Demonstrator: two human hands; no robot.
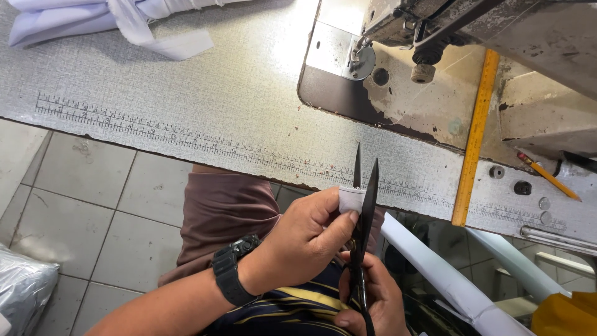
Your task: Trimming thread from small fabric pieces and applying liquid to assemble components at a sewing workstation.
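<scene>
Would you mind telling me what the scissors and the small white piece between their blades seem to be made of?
The scissors, worked by the right hand, look like dark, dull metal: thin, rigid, pointed blades. The white piece, pinched in the left hand, looks like woven fabric, matte and softly folded, though its weave is too small to confirm.

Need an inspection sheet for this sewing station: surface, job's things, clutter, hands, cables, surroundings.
Surface: grey table with a ruler scale along its front edge.
Job's things: small white fabric piece; black scissors, blades apart around it.
Clutter: yellow ruler, pencil, white cloth.
Hands: left hand pinches the fabric; right hand grips the scissor handles.
Cables: nothing seen.
Surroundings: sewing machine, tiled floor.
</scene>
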